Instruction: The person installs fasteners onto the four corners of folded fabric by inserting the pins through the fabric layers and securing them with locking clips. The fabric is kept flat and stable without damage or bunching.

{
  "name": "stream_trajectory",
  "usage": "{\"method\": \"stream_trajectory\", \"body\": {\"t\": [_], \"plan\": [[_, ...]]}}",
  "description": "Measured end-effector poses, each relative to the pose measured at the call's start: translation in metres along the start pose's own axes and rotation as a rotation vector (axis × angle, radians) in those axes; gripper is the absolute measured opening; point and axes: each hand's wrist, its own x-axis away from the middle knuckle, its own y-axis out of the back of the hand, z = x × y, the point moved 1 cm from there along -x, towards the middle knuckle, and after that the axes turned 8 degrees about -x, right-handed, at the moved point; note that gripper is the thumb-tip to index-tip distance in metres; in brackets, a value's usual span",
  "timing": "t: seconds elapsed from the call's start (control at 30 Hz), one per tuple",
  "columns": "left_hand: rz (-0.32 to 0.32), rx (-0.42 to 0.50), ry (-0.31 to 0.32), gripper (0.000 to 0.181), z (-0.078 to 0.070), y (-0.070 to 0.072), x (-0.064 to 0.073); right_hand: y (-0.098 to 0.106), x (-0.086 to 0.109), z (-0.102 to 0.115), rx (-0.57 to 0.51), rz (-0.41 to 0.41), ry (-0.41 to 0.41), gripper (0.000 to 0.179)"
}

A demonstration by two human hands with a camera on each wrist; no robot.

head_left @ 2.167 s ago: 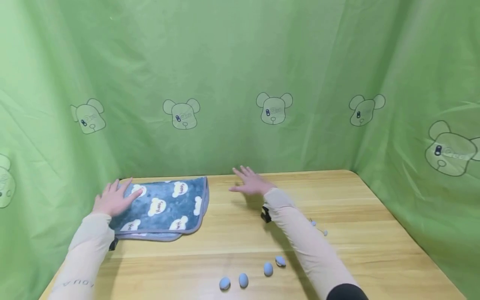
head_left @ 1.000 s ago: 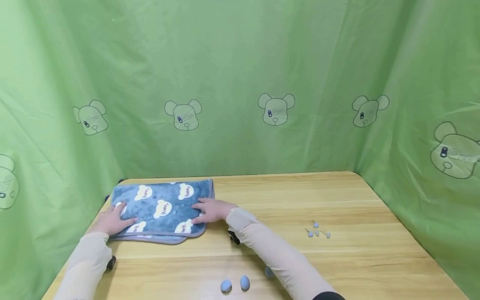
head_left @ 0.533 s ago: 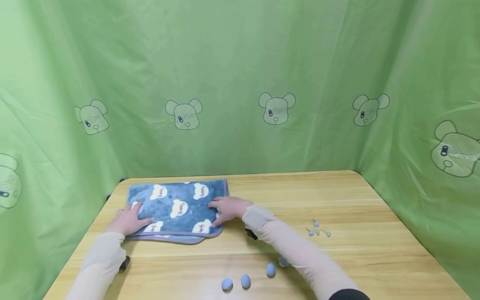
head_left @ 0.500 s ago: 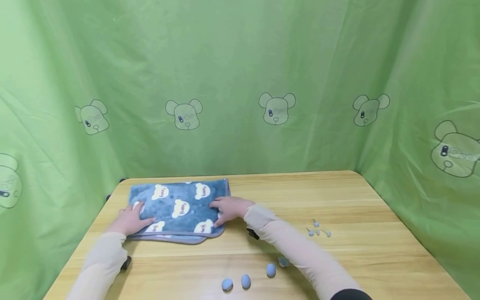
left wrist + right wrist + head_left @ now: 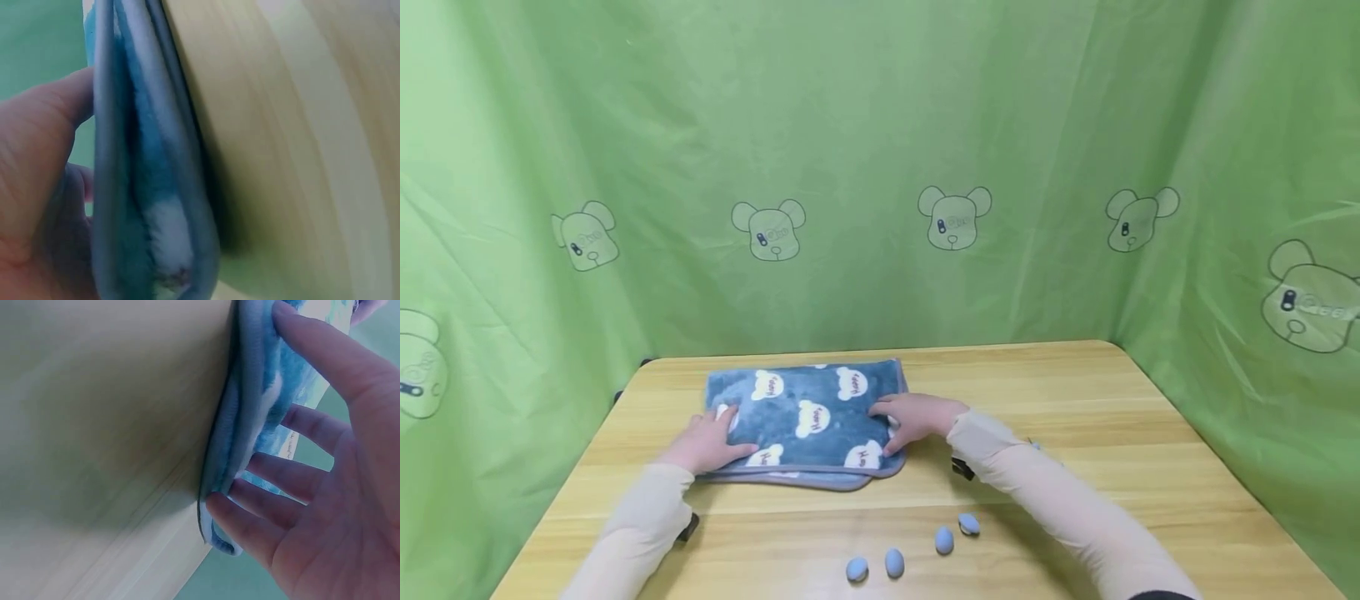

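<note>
A folded blue fleece blanket (image 5: 790, 425) with white bear heads and a grey-blue border lies flat on the wooden table (image 5: 760, 542), left of the middle. On its left end rests my left hand (image 5: 703, 442), fingers spread over the top. The left wrist view shows the thumb side of that hand (image 5: 37, 162) against the layered bordered edge. At the right end my right hand (image 5: 917, 417) touches the fabric with spread fingers. Seen from the right wrist, these fingers (image 5: 275, 475) lie fairly straight along the blanket's side edge, the palm away from it.
Several small blue egg-shaped pieces (image 5: 894, 562) lie near the front. A smaller blue stemmed piece (image 5: 1035, 445) shows behind my right sleeve (image 5: 1060, 500), which hides others. A green curtain (image 5: 865, 167) with bear outlines stands round the back and sides.
Both hands came down onto the blanket's two ends, the right one from beyond its right side. The blanket has then slid rightward across the table under them. The egg-shaped pieces stayed put.
</note>
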Motion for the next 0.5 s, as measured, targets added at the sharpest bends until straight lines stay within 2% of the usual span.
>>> {"method": "stream_trajectory", "body": {"t": [0.5], "plan": [[-0.024,-0.037,-0.142,0.094,-0.063,-0.006,-0.003,0.002,0.064,-0.059,-0.044,-0.022,0.020,0.074]]}}
